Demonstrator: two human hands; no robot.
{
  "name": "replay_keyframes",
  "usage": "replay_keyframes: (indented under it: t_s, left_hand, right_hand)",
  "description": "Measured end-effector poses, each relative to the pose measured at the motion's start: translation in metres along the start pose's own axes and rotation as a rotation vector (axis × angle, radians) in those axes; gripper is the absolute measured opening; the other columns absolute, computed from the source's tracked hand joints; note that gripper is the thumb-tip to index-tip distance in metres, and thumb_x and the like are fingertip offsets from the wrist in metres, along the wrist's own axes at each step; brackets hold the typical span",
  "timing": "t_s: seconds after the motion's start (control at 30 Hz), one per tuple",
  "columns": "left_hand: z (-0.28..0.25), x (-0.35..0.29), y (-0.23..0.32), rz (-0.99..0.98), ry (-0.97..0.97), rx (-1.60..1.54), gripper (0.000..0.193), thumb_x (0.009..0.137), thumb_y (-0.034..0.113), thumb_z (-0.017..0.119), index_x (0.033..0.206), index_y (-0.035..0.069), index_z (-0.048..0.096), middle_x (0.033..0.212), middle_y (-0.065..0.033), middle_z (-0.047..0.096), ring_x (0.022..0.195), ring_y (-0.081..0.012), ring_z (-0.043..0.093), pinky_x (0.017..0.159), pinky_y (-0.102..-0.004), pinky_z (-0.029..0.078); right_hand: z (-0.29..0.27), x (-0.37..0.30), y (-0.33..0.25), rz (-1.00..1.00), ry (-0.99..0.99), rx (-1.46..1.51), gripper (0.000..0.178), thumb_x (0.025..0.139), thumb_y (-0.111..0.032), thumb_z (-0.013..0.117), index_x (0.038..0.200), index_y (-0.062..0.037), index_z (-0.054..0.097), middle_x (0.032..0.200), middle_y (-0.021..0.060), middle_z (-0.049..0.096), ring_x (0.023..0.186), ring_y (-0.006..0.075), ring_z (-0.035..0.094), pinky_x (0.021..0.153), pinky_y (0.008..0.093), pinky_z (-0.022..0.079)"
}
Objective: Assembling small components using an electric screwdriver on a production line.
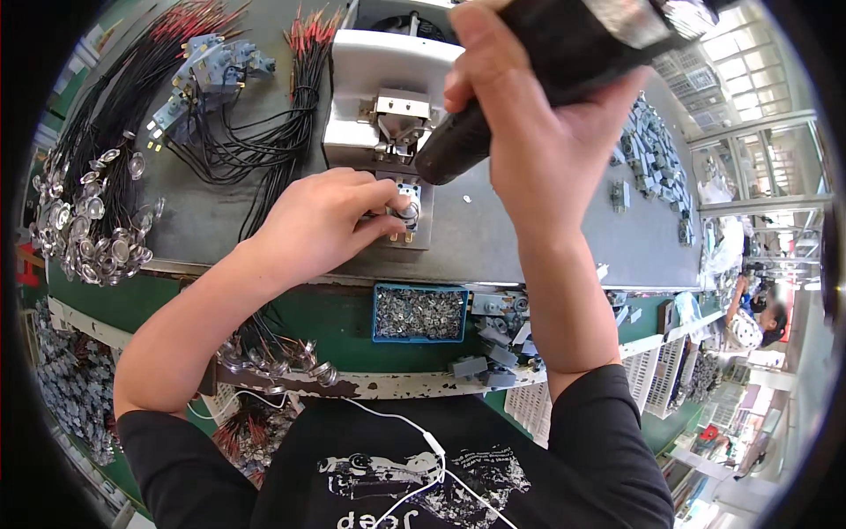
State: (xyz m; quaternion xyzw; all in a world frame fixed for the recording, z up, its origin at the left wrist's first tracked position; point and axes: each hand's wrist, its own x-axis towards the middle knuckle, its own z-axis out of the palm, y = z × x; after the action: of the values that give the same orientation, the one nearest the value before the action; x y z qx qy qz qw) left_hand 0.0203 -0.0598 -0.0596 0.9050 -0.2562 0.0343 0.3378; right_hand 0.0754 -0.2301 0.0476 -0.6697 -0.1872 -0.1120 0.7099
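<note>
My right hand point(551, 132) is wrapped round a black hand-held power tool point(564, 48), raised close to the camera. The tool's narrower end point(454, 145) slants down toward the metal fixture; its far end runs out of the picture. My left hand point(322, 216) is closed, thumb and fingers pinching a small grey switch part with brass tabs point(408, 212). That part sits on the metal plate point(419, 238) at the front of a silver bench fixture point(361, 106). My fingers partly cover it.
Black wire bundles point(304, 115) with red ends and round metal caps point(88, 220) lie left. Grey switch housings point(652, 150) are piled right. A blue tray point(419, 339) of small metal parts stands at the bench's front edge. Another person point(749, 326) is far right.
</note>
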Motion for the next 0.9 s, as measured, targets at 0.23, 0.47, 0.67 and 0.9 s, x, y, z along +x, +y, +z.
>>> replay_keyframes:
  t_s: [0.23,0.47,0.67,0.9]
  left_hand:
    - [-0.002,0.000,0.001,0.003,-0.011,0.028,0.019,0.090,0.027,0.075,0.103,0.014,0.069,0.087,-0.0048,0.069,0.086,-0.0275,0.069,0.074,-0.0412,0.056]
    - [0.000,0.002,0.002,0.013,-0.007,0.045,0.019,0.091,0.026,0.075,0.103,0.012,0.069,0.093,-0.0056,0.068,0.089,-0.0280,0.068,0.076,-0.0417,0.056]
    - [0.000,0.000,0.003,0.006,0.038,-0.002,0.021,0.090,0.024,0.075,0.103,0.009,0.067,0.104,-0.0051,0.067,0.096,-0.0294,0.068,0.080,-0.0418,0.057]
    - [0.002,0.003,0.002,-0.011,0.001,-0.087,0.024,0.090,0.022,0.075,0.105,0.007,0.063,0.107,-0.0044,0.068,0.098,-0.0301,0.069,0.079,-0.0415,0.057]
  right_hand:
    - [0.006,-0.006,0.010,-0.044,0.014,0.102,0.045,0.089,0.007,0.076,0.120,-0.0006,0.044,0.097,0.0080,0.068,0.077,0.0108,0.067,0.063,0.0249,0.055]
    - [0.010,0.047,0.074,-1.047,-0.342,0.281,0.045,0.089,0.009,0.074,0.121,-0.0007,0.044,0.096,0.0076,0.067,0.079,0.0107,0.067,0.066,0.0239,0.055]
    - [0.008,-0.007,0.023,-0.022,-0.189,0.182,0.032,0.089,0.009,0.074,0.111,0.0027,0.052,0.092,0.0070,0.066,0.077,0.0105,0.066,0.065,0.0238,0.055]
    - [0.006,0.031,0.067,-1.065,-0.415,0.254,0.023,0.089,0.010,0.073,0.104,0.0048,0.057,0.091,0.0078,0.068,0.077,0.0108,0.067,0.066,0.0238,0.055]
